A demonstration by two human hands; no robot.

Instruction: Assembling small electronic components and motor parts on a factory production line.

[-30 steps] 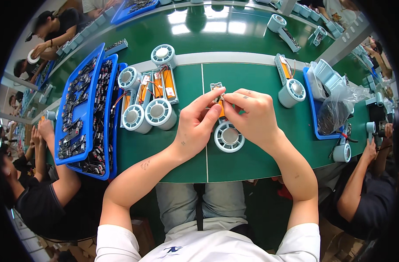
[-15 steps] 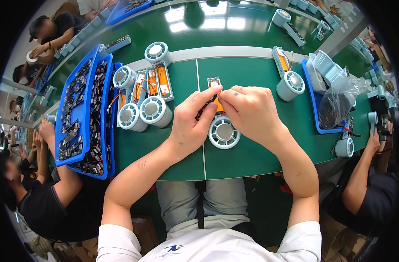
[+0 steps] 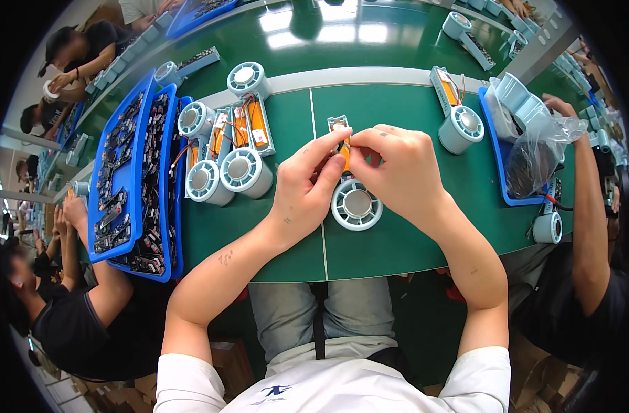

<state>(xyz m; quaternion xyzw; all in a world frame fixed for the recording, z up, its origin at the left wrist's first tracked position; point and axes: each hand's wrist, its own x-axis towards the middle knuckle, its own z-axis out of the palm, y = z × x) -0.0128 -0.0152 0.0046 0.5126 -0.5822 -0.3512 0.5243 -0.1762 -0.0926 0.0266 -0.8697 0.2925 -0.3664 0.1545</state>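
In front of me a pale blue handheld fan (image 3: 356,204) lies on the green table, its round head toward me and its opened handle pointing away. An orange battery shows inside the handle. My left hand (image 3: 304,186) is closed over the handle's left side, pinching a small dark part mostly hidden by the fingers. My right hand (image 3: 397,168) bends over the other side, thumb and forefinger pressed together close to the left fingertips. Whatever sits in that right pinch is too small to make out.
Several opened fans (image 3: 246,172) with orange batteries stand to the left, beside stacked blue trays (image 3: 137,199) of small circuit boards. Another fan (image 3: 461,129) lies to the right, near a blue tray (image 3: 497,162) with plastic bags and pale blue cups. Co-workers sit on both sides.
My right fingers have lifted slightly and loosened their curl, uncovering more of the handle. At the right, a co-worker's arm has reached up to the tray with the plastic bags.
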